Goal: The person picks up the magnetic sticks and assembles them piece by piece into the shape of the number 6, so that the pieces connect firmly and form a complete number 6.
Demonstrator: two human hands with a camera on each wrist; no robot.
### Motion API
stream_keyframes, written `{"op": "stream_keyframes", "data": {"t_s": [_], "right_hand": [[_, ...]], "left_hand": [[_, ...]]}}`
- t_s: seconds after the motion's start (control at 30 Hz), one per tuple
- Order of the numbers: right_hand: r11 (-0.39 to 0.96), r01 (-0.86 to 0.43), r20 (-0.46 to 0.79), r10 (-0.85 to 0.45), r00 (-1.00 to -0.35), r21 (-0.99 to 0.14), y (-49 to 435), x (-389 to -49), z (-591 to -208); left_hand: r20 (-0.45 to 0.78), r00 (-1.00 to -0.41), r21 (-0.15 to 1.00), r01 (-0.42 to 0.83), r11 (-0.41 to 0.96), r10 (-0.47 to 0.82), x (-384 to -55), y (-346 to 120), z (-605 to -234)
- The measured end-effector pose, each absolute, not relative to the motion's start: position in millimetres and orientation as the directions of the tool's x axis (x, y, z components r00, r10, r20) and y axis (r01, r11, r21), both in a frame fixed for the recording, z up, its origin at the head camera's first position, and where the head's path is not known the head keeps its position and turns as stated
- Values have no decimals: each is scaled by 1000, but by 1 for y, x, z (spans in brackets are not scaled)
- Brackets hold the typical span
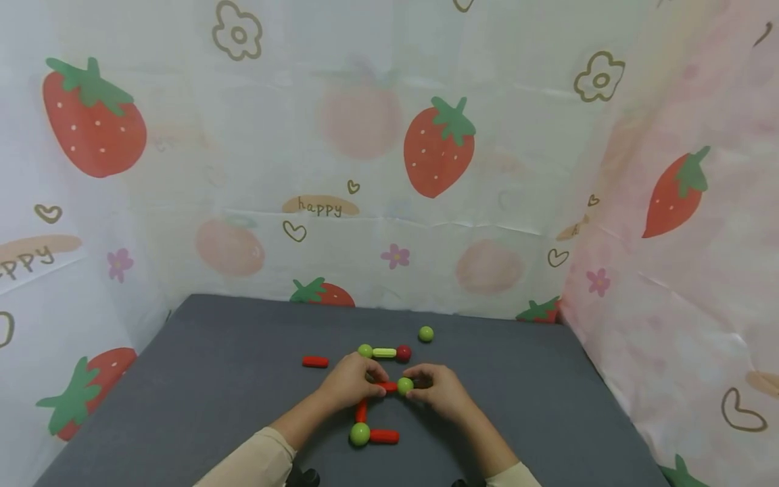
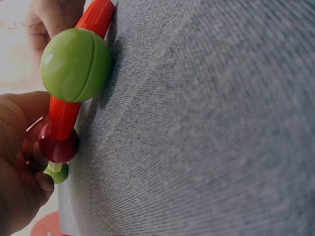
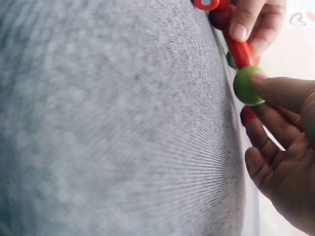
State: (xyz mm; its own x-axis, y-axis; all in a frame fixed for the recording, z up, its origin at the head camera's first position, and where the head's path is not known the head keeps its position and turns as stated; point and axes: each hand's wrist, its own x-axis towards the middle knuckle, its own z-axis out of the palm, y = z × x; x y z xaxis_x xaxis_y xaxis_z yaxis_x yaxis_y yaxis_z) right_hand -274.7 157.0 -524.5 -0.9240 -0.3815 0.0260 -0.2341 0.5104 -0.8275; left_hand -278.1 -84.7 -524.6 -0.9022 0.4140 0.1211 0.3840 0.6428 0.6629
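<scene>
Near the table's middle, my left hand pinches a red rod. My right hand holds the green ball at that rod's right end between thumb and fingers. A dark red ball joins the rod's left end; my left hand covers it in the head view. From this ball a second red rod runs toward me to a near green ball. Another red rod sticks out rightward from that near ball.
Just beyond the hands lies a light green rod between a green ball and a dark red ball. A loose green ball is farther back. A loose red rod lies to the left. Patterned cloth hangs behind the grey table.
</scene>
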Motion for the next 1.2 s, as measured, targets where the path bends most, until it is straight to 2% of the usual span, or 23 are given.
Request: {"op": "stream_keyframes", "data": {"t_s": [0.33, 0.73, 1.0, 1.2], "right_hand": [[500, -210, -2, -390, -921, -840, 158, -276, -526], [507, -201, -13, -387, -922, -838, 158, -277, -527], [508, -203, -15, -392, -920, -837, 158, -277, -527], [522, -200, -25, -392, -919, -829, 159, -277, -527]], "left_hand": [[88, -902, 654, 372, 658, 423, -279, -84, -522], [126, -889, 634, 413, 654, 439, -276, -86, -520], [99, -885, 711, 383, 590, 455, -281, -108, -504], [154, -907, 673, 386, 631, 391, -285, -135, -491]]}}
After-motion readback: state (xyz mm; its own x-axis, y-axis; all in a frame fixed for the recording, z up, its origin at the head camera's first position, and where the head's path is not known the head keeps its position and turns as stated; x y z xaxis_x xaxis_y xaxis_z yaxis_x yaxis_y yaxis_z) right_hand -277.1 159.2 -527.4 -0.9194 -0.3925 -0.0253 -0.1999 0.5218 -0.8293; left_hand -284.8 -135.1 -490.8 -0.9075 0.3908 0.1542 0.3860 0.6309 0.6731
